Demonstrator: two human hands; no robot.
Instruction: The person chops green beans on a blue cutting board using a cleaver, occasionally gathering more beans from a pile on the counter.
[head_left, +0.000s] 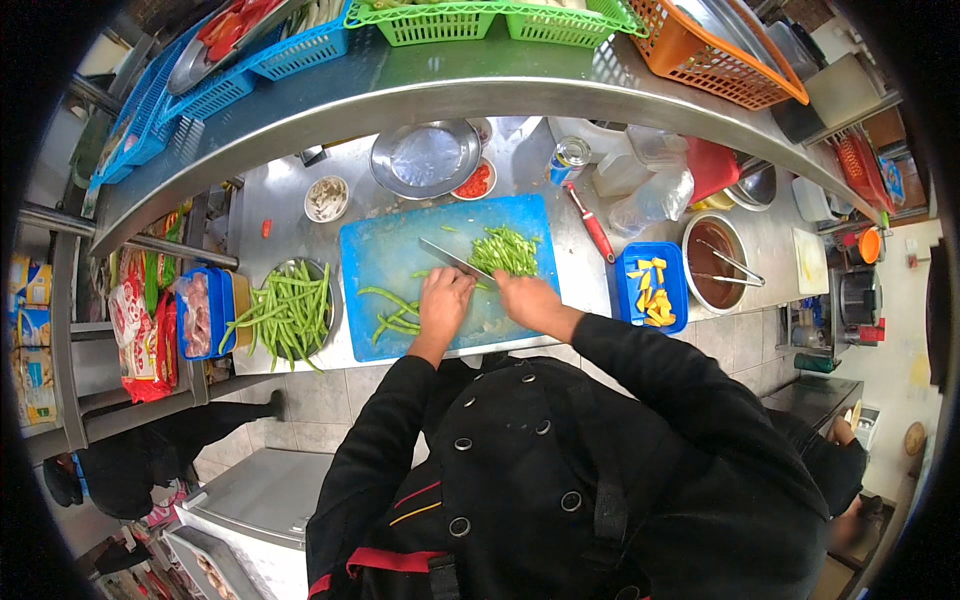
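On a blue cutting board (385, 255), my right hand (525, 302) is closed round the handle of a kitchen knife (452, 257); its blade points up and to the left. My left hand (445, 300) presses down close beside the blade, fingers curled over green beans (470, 282) that stick out between hand and knife. A heap of sliced green beans (505, 250) lies beyond the knife at the right. Several whole green beans (392, 315) rest on the board left of my left hand. A round bowl (328, 335) piled with more whole beans stands left of the board.
Behind the board are a metal bowl (425, 160), a small bowl of chopped red pieces (475, 180) and a bowl of pale slices (326, 199). To the right stand a red peeler-like tool (592, 225), a blue tub (655, 322) and a brown sauce pot (715, 292). A steel shelf (480, 98) overhangs.
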